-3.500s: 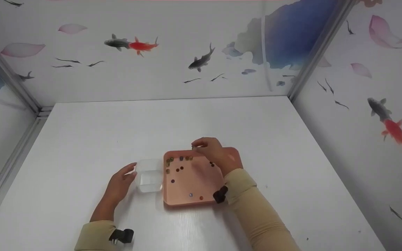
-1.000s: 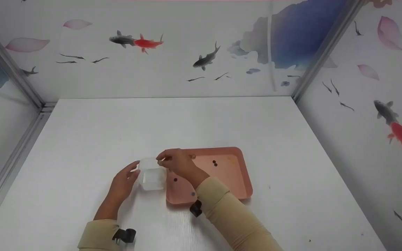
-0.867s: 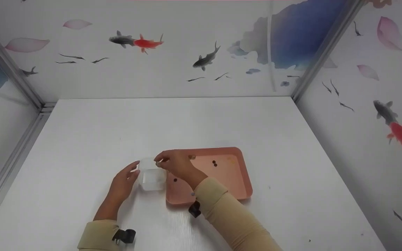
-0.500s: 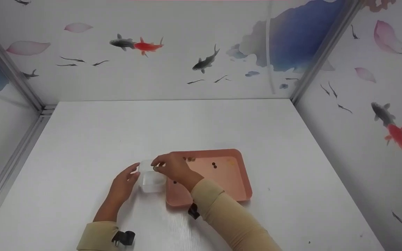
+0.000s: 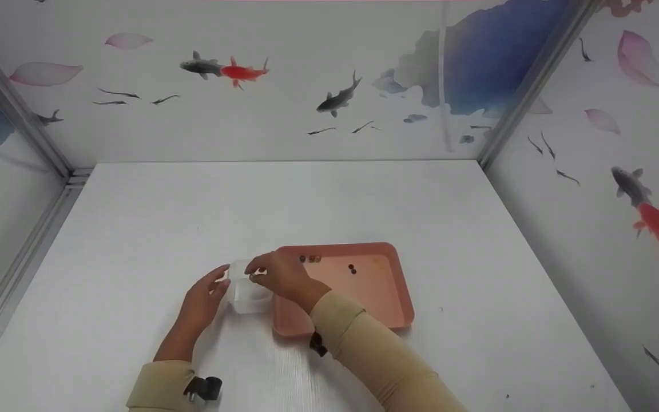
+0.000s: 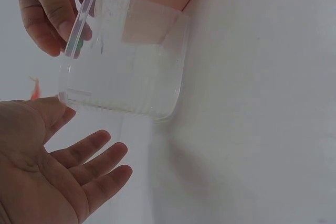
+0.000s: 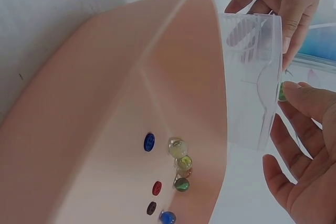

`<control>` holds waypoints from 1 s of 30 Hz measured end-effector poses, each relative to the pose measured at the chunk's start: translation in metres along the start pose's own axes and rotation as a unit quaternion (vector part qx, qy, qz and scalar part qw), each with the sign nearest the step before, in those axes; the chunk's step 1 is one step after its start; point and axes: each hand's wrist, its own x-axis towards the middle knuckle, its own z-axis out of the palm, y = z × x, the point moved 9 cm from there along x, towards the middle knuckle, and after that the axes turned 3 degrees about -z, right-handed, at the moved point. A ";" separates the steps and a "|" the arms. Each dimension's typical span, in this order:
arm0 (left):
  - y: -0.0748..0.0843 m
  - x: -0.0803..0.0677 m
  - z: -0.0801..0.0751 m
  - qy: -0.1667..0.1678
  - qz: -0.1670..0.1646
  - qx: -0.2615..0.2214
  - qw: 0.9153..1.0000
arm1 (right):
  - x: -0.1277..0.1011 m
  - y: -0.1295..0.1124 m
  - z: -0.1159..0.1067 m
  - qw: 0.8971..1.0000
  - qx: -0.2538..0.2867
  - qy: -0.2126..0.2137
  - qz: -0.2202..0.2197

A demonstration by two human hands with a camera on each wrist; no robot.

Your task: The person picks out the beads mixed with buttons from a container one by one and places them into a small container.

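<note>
Looking down from the head view, we saw the right hand (image 5: 277, 274) poised over the clear plastic box (image 5: 245, 293), fingertips pinched on a small bead (image 5: 253, 277) too tiny to make out well. The left hand (image 5: 202, 297) lay open, fingers straight against the box's left wall. The box stood on the white counter (image 5: 284, 194), touching the left edge of the pink tray (image 5: 389, 297).

From the left wrist view, the clear plastic box (image 6: 126, 66) showed thin, ribbed, see-through walls; we judged it light and easily tipped, best steadied at its sides. The left hand (image 6: 52, 171) was spread, relaxed.

From the right wrist view, the green bead (image 7: 282, 92) sat between thumb and finger of the right hand (image 7: 307, 150). It looked hard, smooth and likely slippery, calling for a fingertip pinch. Glassy beads (image 7: 180, 163) and flat buttons (image 7: 149, 141) lay on the smooth pink tray (image 7: 105, 108).
</note>
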 end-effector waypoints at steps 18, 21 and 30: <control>-0.001 -0.002 -0.001 0.001 -0.002 -0.001 1.000 | 0.001 -0.001 0.006 0.999 -0.039 -0.018 0.011; 0.000 -0.002 -0.001 0.001 0.000 -0.001 1.000 | 0.000 -0.002 0.004 0.999 -0.042 -0.015 0.013; 0.002 -0.003 -0.001 -0.004 0.006 0.001 1.000 | -0.003 -0.010 -0.003 0.994 -0.102 0.024 -0.044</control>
